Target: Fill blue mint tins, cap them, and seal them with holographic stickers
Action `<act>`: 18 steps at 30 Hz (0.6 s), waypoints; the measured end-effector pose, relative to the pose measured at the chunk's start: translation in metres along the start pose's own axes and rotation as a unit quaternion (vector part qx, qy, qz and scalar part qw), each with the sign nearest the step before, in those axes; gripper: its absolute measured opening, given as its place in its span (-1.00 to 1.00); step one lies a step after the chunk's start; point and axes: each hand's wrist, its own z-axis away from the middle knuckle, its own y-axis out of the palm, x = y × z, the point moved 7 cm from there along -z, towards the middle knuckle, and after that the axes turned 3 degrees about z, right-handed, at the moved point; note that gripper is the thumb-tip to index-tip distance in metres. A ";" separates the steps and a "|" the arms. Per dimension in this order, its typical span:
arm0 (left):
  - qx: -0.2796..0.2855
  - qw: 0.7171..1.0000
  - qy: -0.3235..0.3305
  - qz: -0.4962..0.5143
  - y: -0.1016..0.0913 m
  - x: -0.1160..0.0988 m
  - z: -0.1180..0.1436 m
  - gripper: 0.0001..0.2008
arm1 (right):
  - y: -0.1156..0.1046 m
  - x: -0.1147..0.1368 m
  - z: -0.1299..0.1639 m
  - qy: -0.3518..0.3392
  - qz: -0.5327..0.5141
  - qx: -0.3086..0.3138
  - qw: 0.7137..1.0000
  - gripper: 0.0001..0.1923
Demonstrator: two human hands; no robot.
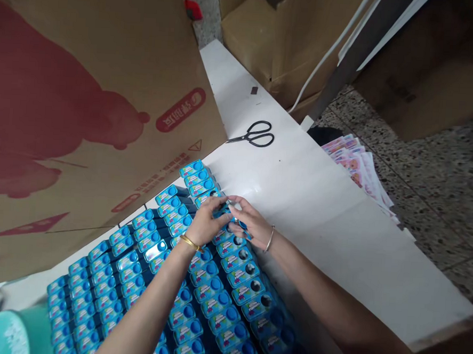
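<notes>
Small, shiny blue rectangular boxes with printed labels (pixel 211 305) stand in packed rows beneath the hands and to their left. Most look complete, round blue discs (pixel 224 298) showing in their tops; what seems left is a run of dark round openings (pixel 249 268) in the outer row, just bodyward of the hands. The left hand (pixel 212 218) and right hand (pixel 253 221) come together over that row; whether they grip anything cannot be told. Ahead of them, black metal scissors (pixel 247 136) lie on the white worktop (pixel 336 247).

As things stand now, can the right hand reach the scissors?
Likely yes: the scissors lie on the table ahead of the right hand, with nothing visible between, though the hand is at the blue containers.
</notes>
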 end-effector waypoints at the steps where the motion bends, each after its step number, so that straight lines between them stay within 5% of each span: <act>1: -0.011 1.000 -0.006 0.002 0.003 0.001 0.002 -0.66 | 0.000 -0.002 0.000 0.000 0.005 -0.002 1.000 -0.42; 6: -0.072 0.997 -0.003 0.041 0.007 0.000 0.010 -0.91 | -0.005 0.000 0.001 -0.032 0.030 -0.030 0.999 -0.40; 12: -0.171 0.972 -0.109 -0.122 -0.037 0.022 -0.019 -0.90 | -0.008 0.010 0.000 -0.056 0.012 -0.050 0.997 -0.55; 18: -0.002 0.914 -0.230 -0.336 -0.046 0.039 -0.061 -0.70 | -0.004 0.006 0.003 -0.025 -0.013 0.008 1.000 -0.50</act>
